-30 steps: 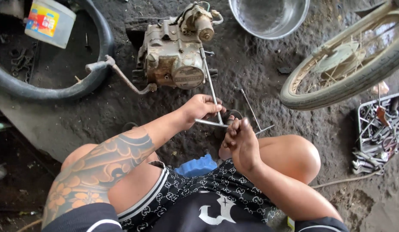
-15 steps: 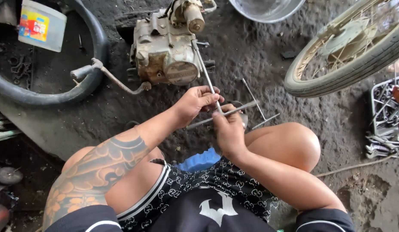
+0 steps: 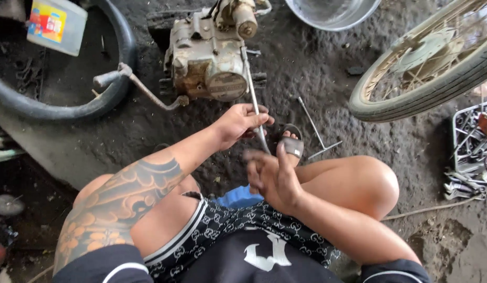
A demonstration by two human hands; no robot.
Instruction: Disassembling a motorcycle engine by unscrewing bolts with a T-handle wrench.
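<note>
Hands work just below the engine (image 3: 209, 60) on the dirt floor. Left hand (image 3: 241, 123) grips a long metal rod (image 3: 252, 94) that runs up to the engine's right side. Right hand (image 3: 272, 175), blurred, hangs just below the rod's lower end with fingers loosely curled; I cannot tell whether it holds anything.

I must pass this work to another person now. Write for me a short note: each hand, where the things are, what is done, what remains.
Left hand: closed around the long metal rod, which runs up to the engine block.
Right hand: blurred, apart from the rod, above the knee; whether it holds anything cannot be told.
Engine block sits on the dirt floor; a T-handle tool lies to its right.
Done: rod gripped, upper end at the engine.
Left: unclear; the tool is not picked up.
</note>
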